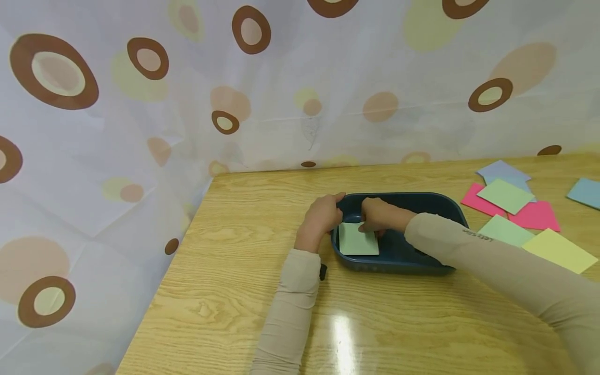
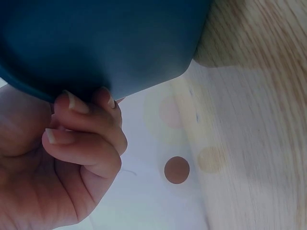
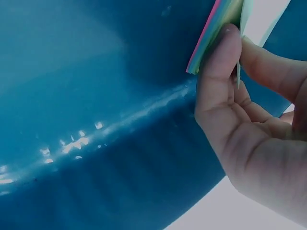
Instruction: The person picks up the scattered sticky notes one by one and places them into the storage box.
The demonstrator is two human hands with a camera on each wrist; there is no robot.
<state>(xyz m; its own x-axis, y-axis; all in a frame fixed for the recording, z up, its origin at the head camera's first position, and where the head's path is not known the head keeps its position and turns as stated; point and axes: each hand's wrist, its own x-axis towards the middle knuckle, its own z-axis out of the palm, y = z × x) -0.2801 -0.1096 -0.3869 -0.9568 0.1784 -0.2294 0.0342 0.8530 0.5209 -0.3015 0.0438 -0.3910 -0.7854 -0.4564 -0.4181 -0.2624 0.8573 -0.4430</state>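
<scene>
A dark blue plastic tub (image 1: 398,268) stands on the wooden table. My left hand (image 1: 321,221) grips its left rim; in the left wrist view the curled fingers (image 2: 86,146) meet the edge of the tub wall (image 2: 110,48). Inside the tub, my right hand (image 1: 378,214) pinches a pale green sticky note (image 1: 357,240) by its right side. The right wrist view has that note between thumb and forefinger, with a stack of sticky notes (image 3: 207,45), edged in pink, blue and yellow, just behind the forefinger.
To the tub's right lie loose sticky notes: a pink one (image 1: 534,216), green ones (image 1: 505,195), a yellow one (image 1: 560,250) and lilac-blue ones (image 1: 503,171). Farther right is a blue note (image 1: 586,191). A patterned curtain (image 1: 300,104) borders the table's back and left.
</scene>
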